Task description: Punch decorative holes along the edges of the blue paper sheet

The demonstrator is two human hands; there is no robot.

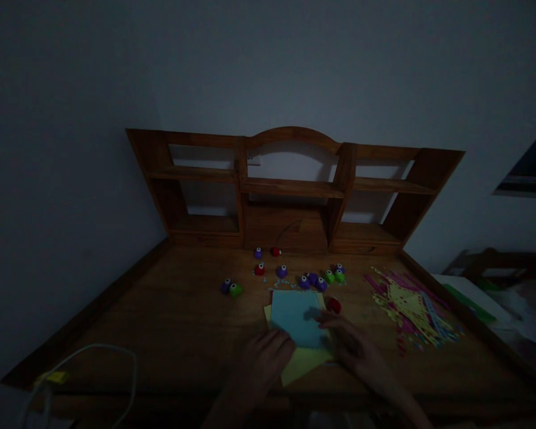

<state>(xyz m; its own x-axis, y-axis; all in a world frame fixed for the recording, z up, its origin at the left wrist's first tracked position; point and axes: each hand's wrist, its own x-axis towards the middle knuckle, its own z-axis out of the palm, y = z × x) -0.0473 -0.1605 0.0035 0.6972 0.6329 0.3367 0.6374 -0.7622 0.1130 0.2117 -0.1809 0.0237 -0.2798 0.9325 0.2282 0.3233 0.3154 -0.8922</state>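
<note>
A light blue sheet of paper (292, 316) lies on top of yellow paper (301, 362), whose edges show beneath it. At the blue sheet's lower left corner is my left hand (270, 354), its fingers bent together on the paper; the thumb is hidden. My right hand (351, 342) reaches over the sheet's right edge, fingers stretched out and apart, fingertips near the paper. Just beyond that hand sits a red rounded piece (335, 305).
Several small purple, green and red toys with eye-like tops, such as a purple toy (282, 271), stand behind the paper. Coloured paper strips (406, 304) are heaped at the right. A wooden shelf (290, 189) backs the desk; a white cable (134, 369) loops at the left.
</note>
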